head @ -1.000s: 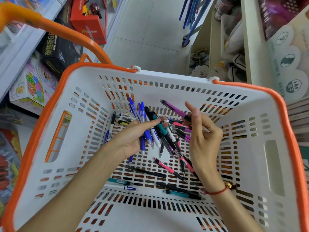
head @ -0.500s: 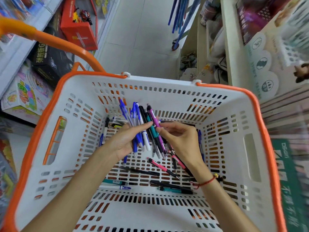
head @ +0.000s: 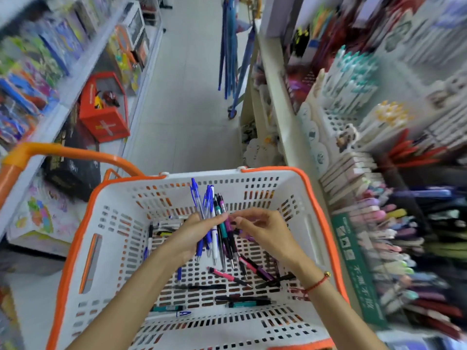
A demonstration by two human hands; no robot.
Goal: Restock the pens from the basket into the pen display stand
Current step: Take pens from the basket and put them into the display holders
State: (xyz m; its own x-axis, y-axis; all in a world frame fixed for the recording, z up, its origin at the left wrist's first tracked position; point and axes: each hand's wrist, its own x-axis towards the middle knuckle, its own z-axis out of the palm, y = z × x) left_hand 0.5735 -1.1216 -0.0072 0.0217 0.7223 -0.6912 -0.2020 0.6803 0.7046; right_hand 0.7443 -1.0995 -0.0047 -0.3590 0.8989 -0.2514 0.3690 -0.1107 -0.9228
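Observation:
A white basket with an orange rim (head: 313,198) fills the lower middle of the view. My left hand (head: 192,236) grips a bundle of pens (head: 213,218), blue, white, teal, black and purple, held upright above the basket floor. My right hand (head: 262,231) is beside the bundle with its fingers curled, fingertips touching a purple pen (head: 228,223) in it. Several loose pens (head: 227,275) lie on the basket floor. The pen display stand (head: 379,223), blurred, stands to the right with rows of coloured pens.
An orange handle (head: 63,152) arches at the basket's left. Shelves of toy boxes (head: 38,79) line the left side, with a red box (head: 103,114) below. A tiled aisle floor (head: 184,97) runs ahead. Blue poles (head: 230,46) lean against the right shelf.
The view has tilted up and right, bringing the pen display into sight. My right hand added the purple pen to the bundle, which now stands more upright.

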